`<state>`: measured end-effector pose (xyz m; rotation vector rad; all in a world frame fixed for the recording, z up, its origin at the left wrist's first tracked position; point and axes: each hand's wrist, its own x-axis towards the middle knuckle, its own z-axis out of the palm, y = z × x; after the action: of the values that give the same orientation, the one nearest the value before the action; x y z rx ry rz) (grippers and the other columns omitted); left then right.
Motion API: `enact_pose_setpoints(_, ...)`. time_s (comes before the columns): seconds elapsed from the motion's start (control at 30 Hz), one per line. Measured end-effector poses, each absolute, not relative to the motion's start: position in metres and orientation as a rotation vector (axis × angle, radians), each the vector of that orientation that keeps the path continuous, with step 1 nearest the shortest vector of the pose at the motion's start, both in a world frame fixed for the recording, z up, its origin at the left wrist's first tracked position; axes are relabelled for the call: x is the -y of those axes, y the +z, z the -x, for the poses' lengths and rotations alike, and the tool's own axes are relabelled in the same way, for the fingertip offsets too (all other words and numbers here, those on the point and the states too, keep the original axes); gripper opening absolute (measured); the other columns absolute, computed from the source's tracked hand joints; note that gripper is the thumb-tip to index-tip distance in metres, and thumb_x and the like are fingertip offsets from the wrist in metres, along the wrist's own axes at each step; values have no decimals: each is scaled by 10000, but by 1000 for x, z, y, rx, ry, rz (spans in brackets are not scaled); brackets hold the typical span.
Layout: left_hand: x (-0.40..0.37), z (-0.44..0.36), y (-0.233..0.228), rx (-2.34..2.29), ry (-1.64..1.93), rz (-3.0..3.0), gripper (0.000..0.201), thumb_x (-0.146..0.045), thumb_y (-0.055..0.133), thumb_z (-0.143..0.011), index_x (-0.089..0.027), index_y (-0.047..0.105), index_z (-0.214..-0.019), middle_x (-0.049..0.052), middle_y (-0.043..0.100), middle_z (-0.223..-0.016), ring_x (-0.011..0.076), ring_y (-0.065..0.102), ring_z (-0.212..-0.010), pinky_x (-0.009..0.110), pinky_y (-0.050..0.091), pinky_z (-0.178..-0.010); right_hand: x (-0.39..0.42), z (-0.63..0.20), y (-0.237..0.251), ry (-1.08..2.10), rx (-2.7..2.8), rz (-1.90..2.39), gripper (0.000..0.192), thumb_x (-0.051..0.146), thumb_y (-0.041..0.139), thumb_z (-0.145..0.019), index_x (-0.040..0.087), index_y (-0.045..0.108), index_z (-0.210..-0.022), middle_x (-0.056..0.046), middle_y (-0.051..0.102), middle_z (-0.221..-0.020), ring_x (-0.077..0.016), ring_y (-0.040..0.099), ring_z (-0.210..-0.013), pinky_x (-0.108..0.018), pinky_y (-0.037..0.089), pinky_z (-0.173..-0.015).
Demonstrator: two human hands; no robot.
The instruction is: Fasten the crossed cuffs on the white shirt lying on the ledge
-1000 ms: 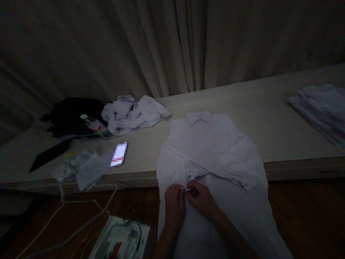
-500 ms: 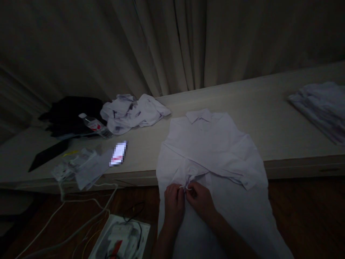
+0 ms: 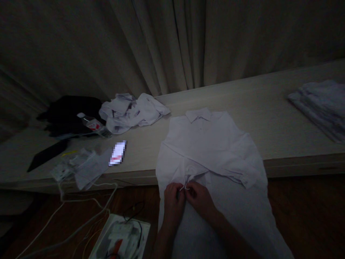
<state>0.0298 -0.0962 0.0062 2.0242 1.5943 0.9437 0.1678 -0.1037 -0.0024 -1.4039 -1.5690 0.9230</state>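
- Nearest me, my left hand [image 3: 174, 198] and right hand [image 3: 198, 198] meet at the white shirt [image 3: 210, 151], both seemingly pinching a thin tie; it's dim
- The shirt runs lengthwise away from them, collar far, draped off the counter [image 3: 269, 118]
- Phone [image 3: 118, 153] lies left of the shirt

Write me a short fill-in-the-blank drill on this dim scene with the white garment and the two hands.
1. Both hands, the left hand and the right hand, pinch a thin white ____ on the white garment.
2. The garment's collar points toward the ____.
3. The lit phone lies to the ____ of the garment.

Missing words: cord; curtain; left
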Motion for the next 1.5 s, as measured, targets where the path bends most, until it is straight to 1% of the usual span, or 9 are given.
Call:
enact_pose_setpoints(0.3, 95, -30, 9, -1567, 897, -2004, 102, -213, 482, -821, -212, 570, -872, 33, 601, -863, 193, 526, -895, 374, 421, -822, 104, -169, -1, 945, 1527, 1402, 95, 245, 538, -784, 218, 570, -869, 25, 597, -725, -113, 552, -632, -230, 410, -614)
enact_pose_setpoints(0.6, 97, -32, 12, -1555, 888, -2015, 147, -261, 467, -850, -225, 605, -885, 38, 620, -877, 193, 531, -902, 376, 421, -830, 105, -169, 0, 841, 1529, 1532, 141, 237, 524, -764, 215, 575, -893, 12, 617, -733, -123, 567, -628, -236, 415, -615)
enact_pose_setpoints(0.83, 96, -33, 14, -1563, 883, -2007, 163, -278, 459, -859, -226, 613, -854, 31, 624, -858, 189, 540, -883, 362, 426, -814, 104, -169, -3, 804, 1554, 1456, 137, 214, 500, -762, 209, 576, -875, 18, 593, -696, -118, 551, -603, -226, 416, -596)
enact_pose_setpoints(1.1, 96, -31, 10, -1556, 891, -2004, 161, -270, 464, -861, -225, 618, -859, 26, 628, -866, 182, 539, -897, 365, 416, -846, 106, -169, -3, 788, 1576, 1490, 143, 236, 488, -792, 203, 587, -889, -10, 626, -766, -130, 574, -656, -236, 427, -634)
enact_pose_setpoints(1.27, 97, -32, 13, -1549, 890, -1999, 171, -281, 472, -857, -236, 633, -891, 33, 633, -887, 188, 541, -916, 380, 422, -855, 106, -168, -6, 731, 1587, 1520, 118, 251, 489, -804, 209, 586, -855, 8, 613, -706, -125, 565, -623, -233, 413, -615)
enact_pose_setpoints(1.4, 97, -32, 16, -1525, 921, -1978, 184, -285, 479, -846, -230, 646, -900, 40, 636, -876, 194, 549, -908, 393, 436, -850, 106, -168, -6, 754, 1595, 1472, 149, 268, 458, -847, 207, 577, -913, -18, 644, -809, -135, 597, -693, -243, 432, -656)
enact_pose_setpoints(1.5, 97, -30, 17, -1470, 968, -1943, 229, -258, 428, -855, -228, 648, -908, 44, 640, -883, 192, 558, -909, 392, 452, -849, 105, -168, -6, 745, 1597, 1444, 165, 277, 430, -873, 209, 569, -931, -35, 645, -859, -149, 605, -747, -255, 445, -686)
